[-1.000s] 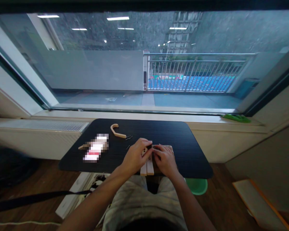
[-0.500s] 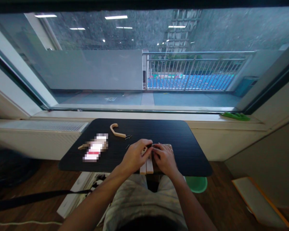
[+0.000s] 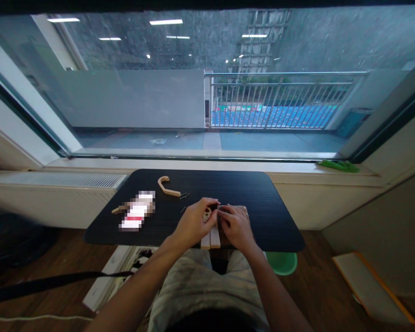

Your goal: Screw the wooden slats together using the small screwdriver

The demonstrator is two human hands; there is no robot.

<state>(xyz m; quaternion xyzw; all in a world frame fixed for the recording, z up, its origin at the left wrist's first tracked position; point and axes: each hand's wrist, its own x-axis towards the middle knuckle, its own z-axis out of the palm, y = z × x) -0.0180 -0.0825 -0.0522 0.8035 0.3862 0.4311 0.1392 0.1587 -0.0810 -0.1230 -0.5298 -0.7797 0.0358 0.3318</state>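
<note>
"Wooden strips, two and pale, lay side by side below the grip, their near ends at the close edge of the black table. How was the grip set?"

"The left hand was arched, thumb and fingertips drawn close together above the strips' far portion. The right hand was curled just beside it, its fingertips near the left thumb. Whether either hand pinched anything could not be determined; the fingers hid the contact."

"Which parts adjoined the grip?"

"A rounded wooden piece with dark holes showed beside the left fingers. A brown piece extended from under the right hand."

"And farther out?"

"Thin fasteners lay beyond the grip to the left, near a wooden hook. A pixelated item lay farther left. Right of the grip, below table level, was a green basin."
</note>
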